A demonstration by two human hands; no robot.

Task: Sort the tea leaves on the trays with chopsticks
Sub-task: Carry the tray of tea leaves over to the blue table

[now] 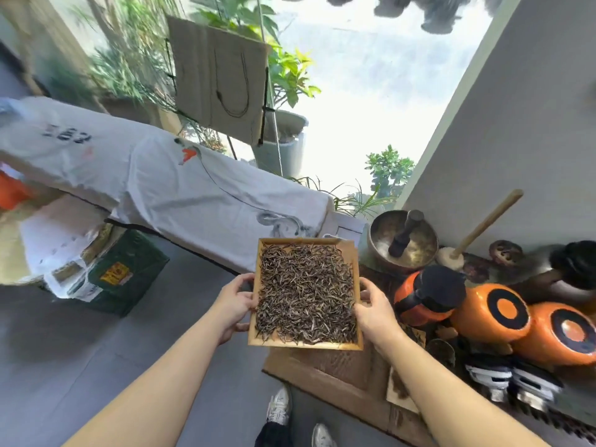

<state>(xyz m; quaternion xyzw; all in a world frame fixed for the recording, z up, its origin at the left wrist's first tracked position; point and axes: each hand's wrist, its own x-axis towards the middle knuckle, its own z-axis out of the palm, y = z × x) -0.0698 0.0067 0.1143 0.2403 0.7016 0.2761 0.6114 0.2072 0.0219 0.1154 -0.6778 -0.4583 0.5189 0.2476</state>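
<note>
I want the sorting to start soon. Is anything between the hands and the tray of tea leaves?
Nothing visible: the left hand and right hand already grip opposite edges of the wooden tray, with the tea leaves uncovered. No chopsticks are in view.

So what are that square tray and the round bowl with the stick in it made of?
Tray: looks like pale, unvarnished wood or bamboo, with matte tan rims and mitred corners. Bowl: probably hammered brass or bronze, going by its dull golden sheen.

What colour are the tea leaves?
Dark brown tea leaves, some paler, in the head view.
</note>
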